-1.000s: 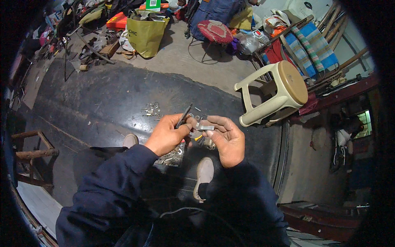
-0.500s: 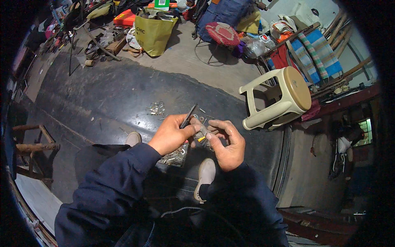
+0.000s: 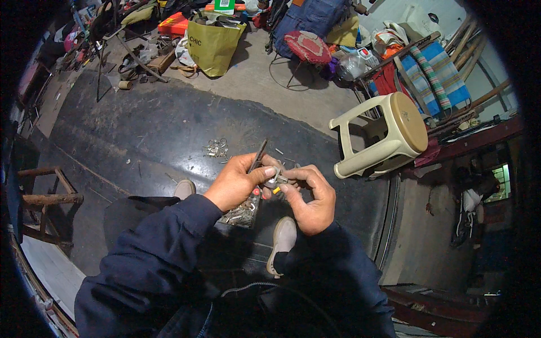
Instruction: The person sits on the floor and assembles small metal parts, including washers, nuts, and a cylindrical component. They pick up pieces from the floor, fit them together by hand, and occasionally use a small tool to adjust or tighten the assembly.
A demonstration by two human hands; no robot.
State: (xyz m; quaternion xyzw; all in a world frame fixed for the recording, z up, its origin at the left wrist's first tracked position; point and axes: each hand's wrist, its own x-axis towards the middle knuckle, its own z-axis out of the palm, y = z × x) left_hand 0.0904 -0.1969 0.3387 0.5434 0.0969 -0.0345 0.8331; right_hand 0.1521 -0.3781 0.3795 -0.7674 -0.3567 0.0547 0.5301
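Observation:
Both hands meet over the dark floor sheet, working on a small greyish metal fitting [image 3: 276,179] with rounded parts. My left hand [image 3: 236,181] is closed, pinching the fitting between thumb and fingers. A thin dark rod-like tool [image 3: 259,153] sticks up out of the same hand; its lower end is hidden. On the other side, my right hand [image 3: 313,198] is closed on the fitting, thumb beside a small yellow piece [image 3: 276,191]. The fingers hide much of the fitting. Below my left hand lies a box of small metal parts [image 3: 242,214], partly covered by my wrist.
Small metal pieces [image 3: 216,148] lie in a pile beyond my left hand. A cream plastic stool [image 3: 375,135] rests on its side at right. My shoe [image 3: 283,236] is close to the box. A yellow bag [image 3: 213,48] and a red-topped stool [image 3: 307,47] stand farther off.
The fitting has turned between my fingers, showing more of its rounded metal side. The dark tool stands a little more upright. Both hands stay nearly in place.

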